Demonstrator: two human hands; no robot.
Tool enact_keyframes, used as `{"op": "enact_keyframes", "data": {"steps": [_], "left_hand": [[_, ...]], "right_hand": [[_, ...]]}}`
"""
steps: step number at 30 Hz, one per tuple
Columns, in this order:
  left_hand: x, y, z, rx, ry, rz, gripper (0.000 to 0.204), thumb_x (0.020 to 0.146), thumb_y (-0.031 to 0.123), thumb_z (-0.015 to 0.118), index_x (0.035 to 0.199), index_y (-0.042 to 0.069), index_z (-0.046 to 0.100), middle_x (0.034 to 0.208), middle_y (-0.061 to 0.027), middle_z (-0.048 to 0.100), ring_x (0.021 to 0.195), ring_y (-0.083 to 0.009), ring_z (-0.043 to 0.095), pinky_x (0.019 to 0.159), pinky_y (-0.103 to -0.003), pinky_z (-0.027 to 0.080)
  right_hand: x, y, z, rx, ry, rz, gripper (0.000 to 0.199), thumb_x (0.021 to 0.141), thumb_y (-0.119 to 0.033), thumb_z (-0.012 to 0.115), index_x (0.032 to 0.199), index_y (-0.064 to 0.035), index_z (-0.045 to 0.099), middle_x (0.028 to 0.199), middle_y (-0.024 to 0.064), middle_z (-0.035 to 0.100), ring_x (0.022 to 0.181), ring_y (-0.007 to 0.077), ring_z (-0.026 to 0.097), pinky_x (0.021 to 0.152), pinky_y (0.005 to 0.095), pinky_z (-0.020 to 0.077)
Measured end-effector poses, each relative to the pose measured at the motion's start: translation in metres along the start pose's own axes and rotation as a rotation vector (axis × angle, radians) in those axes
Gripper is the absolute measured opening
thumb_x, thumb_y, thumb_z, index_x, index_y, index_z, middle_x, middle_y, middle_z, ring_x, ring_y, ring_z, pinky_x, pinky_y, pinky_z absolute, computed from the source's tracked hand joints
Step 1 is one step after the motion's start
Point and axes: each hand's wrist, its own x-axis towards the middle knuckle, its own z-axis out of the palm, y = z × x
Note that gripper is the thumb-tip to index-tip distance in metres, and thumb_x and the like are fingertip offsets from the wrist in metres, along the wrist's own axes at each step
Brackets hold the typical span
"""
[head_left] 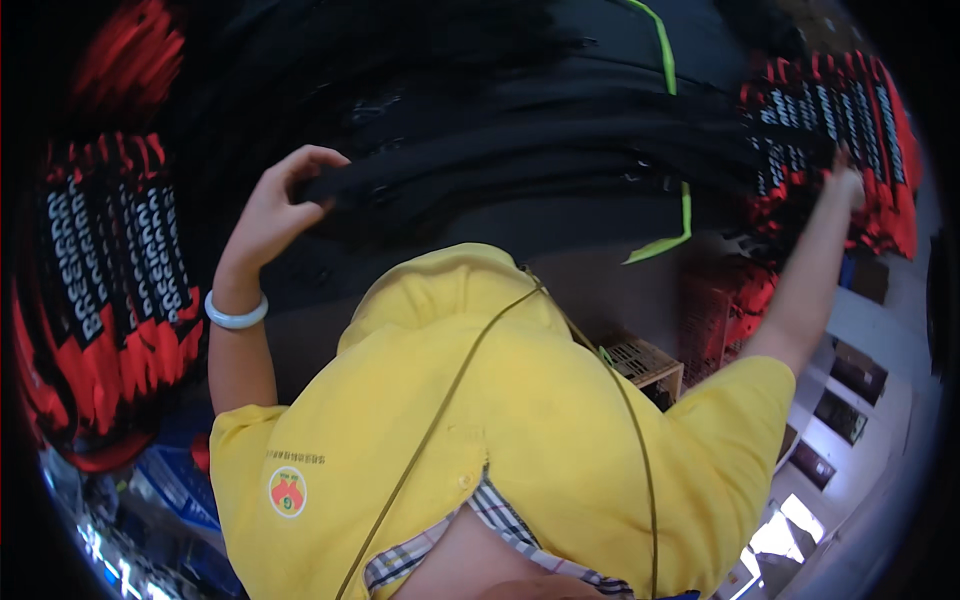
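My left hand (272, 212), with a pale bangle on its wrist, is closed on the edge of a black fabric piece (480, 170) from a wide pile of dark fabric. My right hand (846, 186) reaches far to the right and touches a stack of red and black fabric pieces with white print (880, 130). Whether its fingers grip a piece there is unclear. My yellow shirt (520, 440) fills the lower middle of the view, with a thin cord running across it.
Another stack of red and black printed pieces (110, 280) lies at the left. A bright green strap (684, 205) hangs across the black pile. A slatted crate (648, 364) and red mesh crates (715, 320) stand below it. Blue items (175, 480) sit at the lower left.
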Motion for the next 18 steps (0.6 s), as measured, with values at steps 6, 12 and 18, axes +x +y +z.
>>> {"op": "enact_keyframes", "data": {"steps": [6,12,18], "left_hand": [[-0.041,-0.058,-0.055,-0.201,-0.16,-0.332,0.027,0.083,0.008,0.062,0.109,0.003,0.064,0.088,-0.0004,0.063,0.079,-0.007,0.057,0.071,-0.019,0.045],[-0.038,-0.093,-0.035,-0.43,-0.163,-0.509,0.016,0.089,0.018,0.063,0.091,0.003,0.063,0.084,-0.0069,0.069,0.068,-0.0063,0.065,0.06,-0.015,0.05],[-0.066,-0.1,-0.022,-0.643,-0.052,-0.512,0.018,0.091,0.023,0.061,0.095,0.005,0.06,0.084,-0.0068,0.069,0.067,-0.0055,0.067,0.054,-0.012,0.05]], "right_hand": [[-0.031,0.073,0.019,-0.01,-0.048,-0.177,0.043,0.092,-0.018,0.03,0.12,0.0121,0.041,0.107,0.0327,0.056,0.088,0.0514,0.06,0.077,0.057,0.0541],[-0.016,0.142,0.067,-0.067,-0.047,-0.357,0.047,0.089,-0.028,0.035,0.114,0.0092,0.047,0.102,0.0294,0.058,0.085,0.0489,0.061,0.076,0.0555,0.0528],[-0.063,0.143,0.12,-0.13,0.022,-0.474,0.051,0.086,-0.038,0.041,0.108,0.0064,0.053,0.096,0.026,0.06,0.082,0.0464,0.061,0.076,0.054,0.0515]]}}
